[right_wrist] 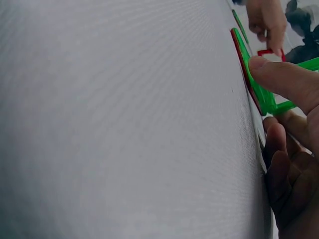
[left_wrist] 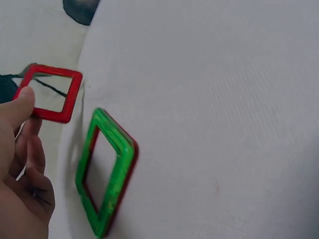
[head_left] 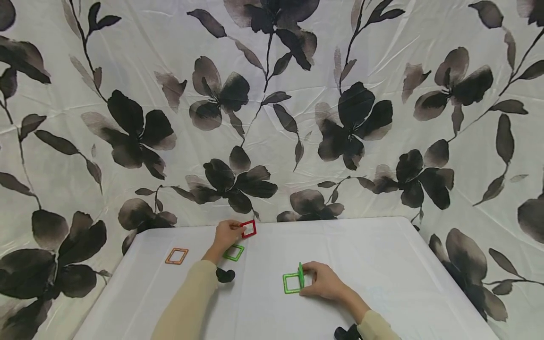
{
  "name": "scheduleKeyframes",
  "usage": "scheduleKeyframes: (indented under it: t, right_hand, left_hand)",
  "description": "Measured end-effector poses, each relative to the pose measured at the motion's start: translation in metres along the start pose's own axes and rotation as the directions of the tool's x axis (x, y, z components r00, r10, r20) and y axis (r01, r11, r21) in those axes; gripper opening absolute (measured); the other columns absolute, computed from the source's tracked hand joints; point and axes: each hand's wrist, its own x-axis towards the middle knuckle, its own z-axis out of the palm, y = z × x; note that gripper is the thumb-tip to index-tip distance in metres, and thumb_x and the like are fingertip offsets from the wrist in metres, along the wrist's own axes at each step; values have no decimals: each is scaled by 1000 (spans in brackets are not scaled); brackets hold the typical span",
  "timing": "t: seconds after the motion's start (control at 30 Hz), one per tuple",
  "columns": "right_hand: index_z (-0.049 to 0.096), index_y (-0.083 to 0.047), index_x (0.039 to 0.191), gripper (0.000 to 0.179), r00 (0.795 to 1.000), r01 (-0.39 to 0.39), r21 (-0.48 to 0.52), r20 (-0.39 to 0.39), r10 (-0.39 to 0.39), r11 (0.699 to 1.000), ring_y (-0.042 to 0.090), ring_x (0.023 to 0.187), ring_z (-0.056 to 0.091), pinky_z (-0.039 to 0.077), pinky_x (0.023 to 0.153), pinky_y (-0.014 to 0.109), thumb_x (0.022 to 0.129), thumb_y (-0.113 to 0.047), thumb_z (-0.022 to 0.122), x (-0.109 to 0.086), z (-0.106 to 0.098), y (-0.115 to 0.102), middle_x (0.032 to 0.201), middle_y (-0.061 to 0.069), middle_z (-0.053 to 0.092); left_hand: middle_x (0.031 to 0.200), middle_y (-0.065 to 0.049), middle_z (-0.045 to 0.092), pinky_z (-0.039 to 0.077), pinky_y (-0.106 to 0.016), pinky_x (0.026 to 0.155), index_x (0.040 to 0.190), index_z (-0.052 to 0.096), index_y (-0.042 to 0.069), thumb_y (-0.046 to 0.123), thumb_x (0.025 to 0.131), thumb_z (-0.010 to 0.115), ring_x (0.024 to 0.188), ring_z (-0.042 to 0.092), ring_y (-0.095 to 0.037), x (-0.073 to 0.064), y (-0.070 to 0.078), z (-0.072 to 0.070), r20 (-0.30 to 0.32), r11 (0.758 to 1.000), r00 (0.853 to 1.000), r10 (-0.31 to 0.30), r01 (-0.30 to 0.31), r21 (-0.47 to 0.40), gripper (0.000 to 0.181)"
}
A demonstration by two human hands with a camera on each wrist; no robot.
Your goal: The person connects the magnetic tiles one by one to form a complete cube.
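Observation:
My left hand (head_left: 225, 237) pinches a red square magnetic tile frame (left_wrist: 73, 97) between thumb and fingers, lifted near the table's far edge. Below that hand lies a green square tile (left_wrist: 119, 181), with red showing under its edge in the left wrist view. My right hand (head_left: 326, 282) holds a green square tile (head_left: 301, 275) on edge, thumb at its near side. It stands at the right side of a flat green square tile (head_left: 285, 284). In the right wrist view, red shows along the underside of the flat tile, and the right thumb (right_wrist: 269, 72) touches the green pieces.
An orange square tile (head_left: 174, 262) lies at the left on the white-covered table (head_left: 259, 307). Behind the table hangs a flower-patterned cloth (head_left: 293, 156). Dark wrist-worn pieces show at the left wrist (head_left: 226, 275) and right wrist (head_left: 347, 333).

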Motion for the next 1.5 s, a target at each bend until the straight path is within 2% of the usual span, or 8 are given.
scheduleKeyframes:
  t: [0.13,0.27,0.37,0.57,0.73,1.03,1.27,1.5]
  right_hand:
    - [62,-1,123,69,1000,5,-1,-5,-5,1000,9,60,51,43,53,26,66,-28,89,2,1,0,105,-4,63]
    - [61,-1,124,69,1000,5,-4,-8,-5,1000,9,60,51,44,54,26,67,-29,89,4,1,1,106,-4,63]
    - [61,-1,124,69,1000,2,-2,0,-2,1000,10,61,51,44,54,26,68,-29,89,4,2,1,106,-4,62]
    - [62,-2,123,67,1000,1,-25,0,-1,1000,9,62,51,43,55,26,68,-29,88,4,1,0,105,-5,62]
    - [62,-1,123,66,1000,12,-29,-7,-12,1000,10,61,50,43,54,26,68,-27,88,5,-2,-4,104,-3,62]
    - [62,-1,122,65,1000,-15,-28,-6,15,999,10,62,51,43,54,27,68,-26,88,3,-5,-4,104,-2,62]
    - [62,-1,122,64,1000,-21,-19,-1,21,1000,11,63,50,42,55,27,69,-25,88,0,-3,-4,103,-2,61]
    - [62,-1,123,63,1000,-25,-7,9,25,1000,11,62,49,42,54,26,70,-25,87,-3,-1,-6,100,-3,61]
  left_hand:
    - [95,-11,68,48,-31,69,104,71,-1,19,88,74,89,59,-24,-4,8,-3,-53,996,998,28,-32,-84,26]
    - [95,-8,67,48,-28,66,105,72,3,23,89,74,85,58,-23,-12,17,-4,-83,989,995,54,-65,-130,26]
    - [93,-7,68,48,-27,65,104,73,4,22,88,74,83,58,-22,-24,27,-3,-101,981,993,59,-77,-180,24]
    - [88,-8,69,49,-24,64,98,74,4,19,86,77,78,62,-22,-55,47,3,-104,941,991,85,-115,-318,20]
    - [84,-6,69,47,-26,60,93,76,6,20,83,79,75,63,-20,-76,57,13,-118,926,988,101,-136,-351,17]
    - [84,-5,70,47,-27,60,93,76,6,18,84,78,74,64,-20,-106,55,33,-21,913,987,160,-156,-377,15]
    - [83,-4,70,51,-27,63,94,76,8,22,85,77,73,64,-19,-124,53,47,35,919,985,169,-145,-367,17]
    - [85,-2,70,52,-30,63,94,76,10,22,84,78,76,63,-18,-137,50,61,88,911,983,160,-113,-397,16]
